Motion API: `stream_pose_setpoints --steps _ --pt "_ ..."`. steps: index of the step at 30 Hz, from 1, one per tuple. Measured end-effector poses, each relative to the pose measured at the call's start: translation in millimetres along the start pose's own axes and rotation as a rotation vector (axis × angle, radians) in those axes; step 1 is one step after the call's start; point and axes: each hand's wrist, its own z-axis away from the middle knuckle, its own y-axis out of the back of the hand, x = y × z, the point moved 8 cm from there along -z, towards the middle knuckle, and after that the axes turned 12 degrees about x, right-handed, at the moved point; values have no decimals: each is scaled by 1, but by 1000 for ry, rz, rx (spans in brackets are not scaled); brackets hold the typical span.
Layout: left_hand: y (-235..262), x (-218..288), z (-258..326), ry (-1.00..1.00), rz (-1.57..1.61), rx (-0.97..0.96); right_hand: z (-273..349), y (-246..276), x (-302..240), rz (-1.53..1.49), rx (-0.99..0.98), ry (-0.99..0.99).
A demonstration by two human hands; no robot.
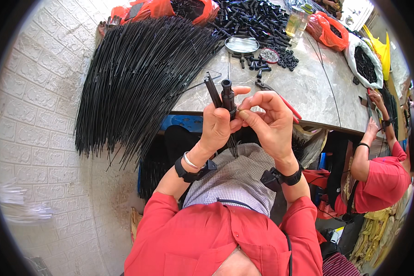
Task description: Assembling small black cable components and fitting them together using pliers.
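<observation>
Rod bundle (pixel 138 78) on the table (pixel 308 92) left of the hands (pixel 246 119), loose fittings (pixel 253 18) behind.

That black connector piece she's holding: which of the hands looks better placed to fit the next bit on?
Probably the right hand: its fingertips pinch beside the connector, while the left hand grips it.

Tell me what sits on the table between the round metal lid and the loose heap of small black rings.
In the head view, a small round dish of tiny pale parts sits between the round metal lid and the black rings, on the marble table.
</observation>
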Motion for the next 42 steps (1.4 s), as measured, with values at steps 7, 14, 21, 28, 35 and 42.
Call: stream_pose_setpoints --steps 7,14,21,28,35,42 --pt "0 -1 -1 11 3 -7 0 -1 -1 -21 -4 -32" --pt "-1 -3 -3 25 30 -16 -3 2 3 4 -7 -24" --pt "-2 0 -4 11 22 -24 -2 2 -1 -13 -6 -7" --pt "-6 0 -5 -25 3 -15 -2 10 3 39 58 16" --pt "4 -1 -1 -161 -105 65 12 10 -3 261 177 334" --pt "20 -7 -3 -321 -414 222 7 12 13 40 198 101"
